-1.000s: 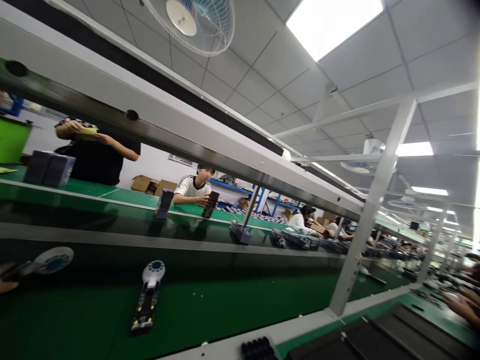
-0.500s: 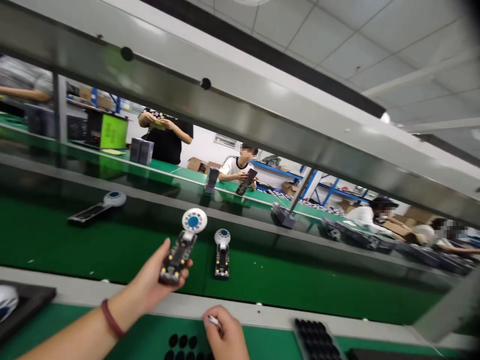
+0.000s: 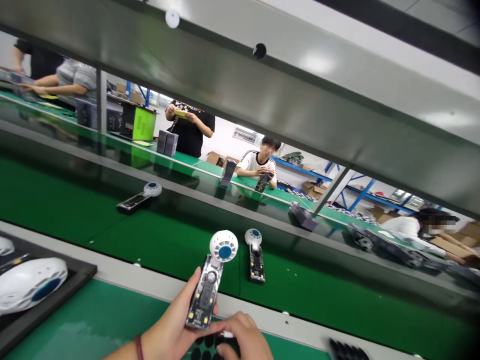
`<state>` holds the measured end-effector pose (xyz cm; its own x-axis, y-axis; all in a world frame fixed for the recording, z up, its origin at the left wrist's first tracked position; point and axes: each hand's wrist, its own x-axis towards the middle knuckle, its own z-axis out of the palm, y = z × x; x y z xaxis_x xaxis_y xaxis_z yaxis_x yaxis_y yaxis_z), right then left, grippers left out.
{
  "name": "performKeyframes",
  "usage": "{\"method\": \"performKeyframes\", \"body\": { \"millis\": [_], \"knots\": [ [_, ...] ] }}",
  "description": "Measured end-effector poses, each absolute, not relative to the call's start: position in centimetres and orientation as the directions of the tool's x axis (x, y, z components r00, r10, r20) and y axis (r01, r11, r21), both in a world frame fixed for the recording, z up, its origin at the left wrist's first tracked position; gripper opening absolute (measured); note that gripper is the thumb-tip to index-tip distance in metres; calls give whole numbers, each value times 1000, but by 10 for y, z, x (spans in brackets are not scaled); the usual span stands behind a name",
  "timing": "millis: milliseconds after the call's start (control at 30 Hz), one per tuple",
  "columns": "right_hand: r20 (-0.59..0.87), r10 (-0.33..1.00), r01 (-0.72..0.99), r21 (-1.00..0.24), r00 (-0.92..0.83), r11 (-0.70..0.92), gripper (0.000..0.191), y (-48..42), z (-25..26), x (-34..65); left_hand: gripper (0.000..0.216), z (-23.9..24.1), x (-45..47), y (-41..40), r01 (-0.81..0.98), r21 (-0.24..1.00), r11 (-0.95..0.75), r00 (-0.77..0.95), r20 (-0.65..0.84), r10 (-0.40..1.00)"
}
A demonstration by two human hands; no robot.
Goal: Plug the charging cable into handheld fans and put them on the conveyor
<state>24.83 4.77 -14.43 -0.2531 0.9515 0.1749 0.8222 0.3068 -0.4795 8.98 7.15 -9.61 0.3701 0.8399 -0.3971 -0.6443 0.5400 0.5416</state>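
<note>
My left hand point(image 3: 183, 310) is closed around the clear handle of a handheld device point(image 3: 205, 295). This device has a round white vented head with a blue centre, and small yellow parts show through its handle. Just below the handle's lower end, my right hand point(image 3: 245, 337) pinches a small white plug-like piece point(image 3: 226, 334), partly hidden by the fingers. Black round pads point(image 3: 200, 354) lie on the green bench under both hands. A second such device point(image 3: 256, 256) lies on the green belt beyond, and another device point(image 3: 139, 197) lies farther left.
At the left a dark tray point(image 3: 84, 272) holds white-headed devices. A black bumpy pad sheet point(image 3: 347, 350) lies at the lower right. A metal beam point(image 3: 240, 85) crosses overhead. Across the belt, co-workers handle items near grey boxes point(image 3: 167, 143).
My view has shifted, so the scene sits further right. My left hand has brought the device lower and nearer, and my right hand with the white piece has come close to the handle's lower end.
</note>
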Motion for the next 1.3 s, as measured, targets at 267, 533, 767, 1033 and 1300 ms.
{"method": "performKeyframes", "body": {
  "millis": [267,533,767,1033,1300],
  "knots": [
    [120,960,775,-568,-253,276,28,49,-141,248,42,-103,88,74,-665,509,547,399,-377,836],
    [161,976,571,-792,-149,218,6,44,-126,254,39,-108,88,72,-616,553,561,465,-319,826],
    [220,975,376,-905,13,199,9,37,-96,248,27,-102,93,57,-483,648,589,617,-225,754],
    [261,964,442,-872,56,211,9,33,-92,243,53,-103,102,54,-358,769,530,609,-238,756],
    [320,947,580,-771,-8,265,15,30,-92,242,52,-100,103,52,-298,805,512,588,-268,763]
  ]
}}
